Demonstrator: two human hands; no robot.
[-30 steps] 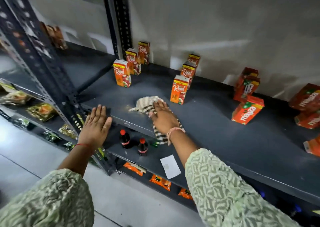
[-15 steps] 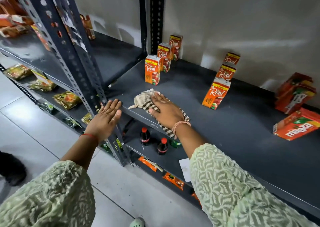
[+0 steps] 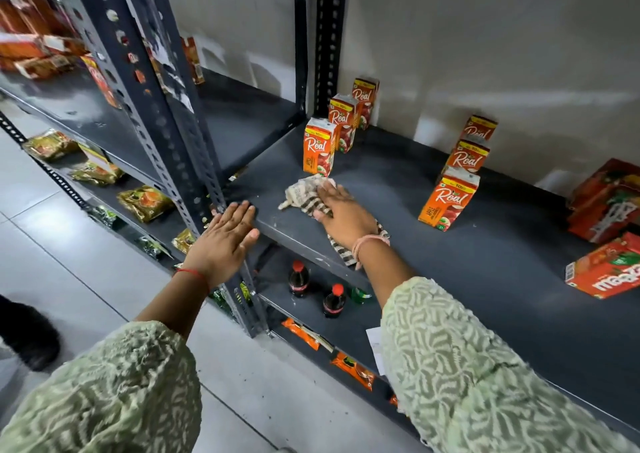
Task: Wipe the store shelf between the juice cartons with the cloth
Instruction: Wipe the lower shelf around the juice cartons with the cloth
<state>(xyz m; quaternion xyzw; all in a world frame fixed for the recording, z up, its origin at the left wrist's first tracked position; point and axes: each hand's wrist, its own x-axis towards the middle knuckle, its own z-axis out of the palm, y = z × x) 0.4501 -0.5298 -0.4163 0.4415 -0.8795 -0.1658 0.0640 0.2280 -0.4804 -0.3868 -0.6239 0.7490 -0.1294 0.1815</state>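
My right hand (image 3: 344,215) lies flat on a striped cloth (image 3: 300,193), pressing it onto the dark grey shelf (image 3: 391,193) near its front edge. The cloth's far end touches or nearly touches the front carton of the left row of orange Real juice cartons (image 3: 318,146). A second row of Real cartons (image 3: 448,198) stands to the right, with bare shelf between the rows. My left hand (image 3: 227,241) rests open on the shelf's front left corner, beside the upright post (image 3: 162,113), holding nothing.
Red Maaza cartons (image 3: 606,269) lie at the shelf's right end. Below stand two cola bottles (image 3: 317,290) and orange packets (image 3: 353,371). Snack packets (image 3: 145,203) fill the left rack's lower shelf. A dark shoe (image 3: 27,338) is on the tiled floor at left.
My right hand has slid the cloth leftward along the shelf, from near the right carton row toward the left row. The left hand stays on the shelf's front edge by the post.
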